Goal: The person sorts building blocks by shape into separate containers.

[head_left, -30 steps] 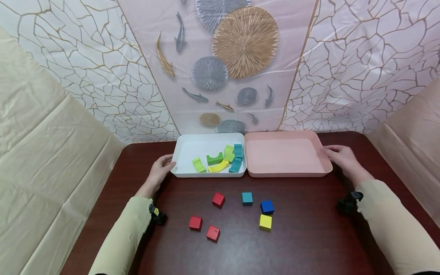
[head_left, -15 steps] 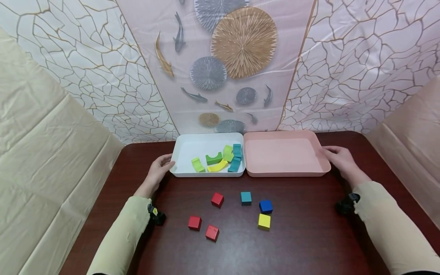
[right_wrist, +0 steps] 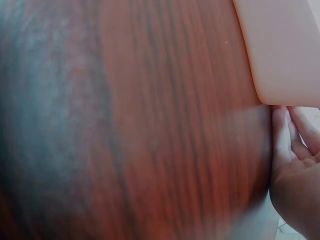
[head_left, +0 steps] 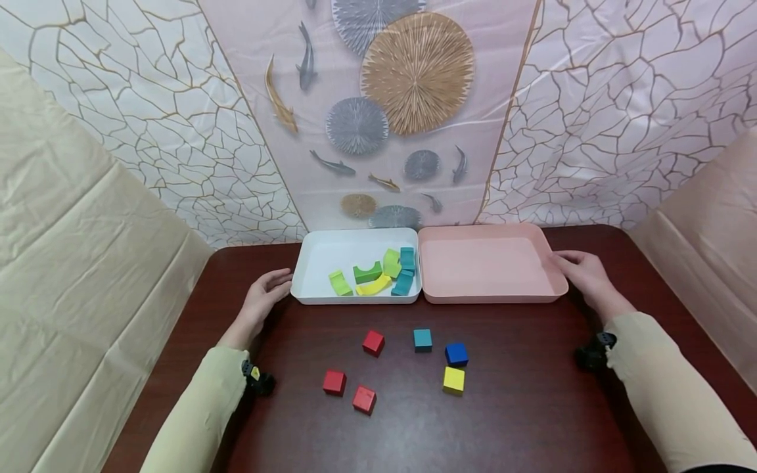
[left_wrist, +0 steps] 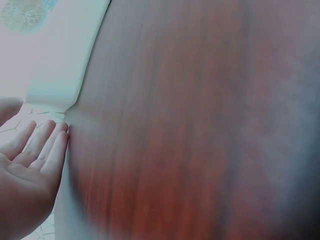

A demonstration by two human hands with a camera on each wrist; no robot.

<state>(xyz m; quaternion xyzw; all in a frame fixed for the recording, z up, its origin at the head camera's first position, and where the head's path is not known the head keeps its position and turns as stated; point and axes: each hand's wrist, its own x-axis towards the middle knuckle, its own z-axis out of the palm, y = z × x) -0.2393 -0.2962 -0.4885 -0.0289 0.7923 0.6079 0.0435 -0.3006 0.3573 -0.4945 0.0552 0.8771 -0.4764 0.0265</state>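
My left hand (head_left: 260,302), fingers extended, is just outside the left end of the white tray (head_left: 316,246). In the left wrist view its spread fingers (left_wrist: 57,150) stand apart from the thumb, with nothing between them. My right hand (head_left: 591,279) pinches the right end wall of the pink tray (head_left: 481,263), thumb at the rim; part of the fingers is hidden behind that wall in the right wrist view. The white tray holds green arch blocks (head_left: 368,272), a yellow curved block (head_left: 374,285) and teal curved blocks (head_left: 403,283). Nothing lies in the pink tray.
Several cubes lie on the dark wooden table (head_left: 508,420) in front of the trays: red cubes (head_left: 373,343), a teal cube (head_left: 422,340), a blue cube (head_left: 457,354) and a yellow cube (head_left: 453,380). A patterned cloth (head_left: 420,184) hangs behind the trays.
My left hand has let go of the white tray's left end and moved slightly left and toward me, its fingers straightening. The right hand stays at the pink tray.
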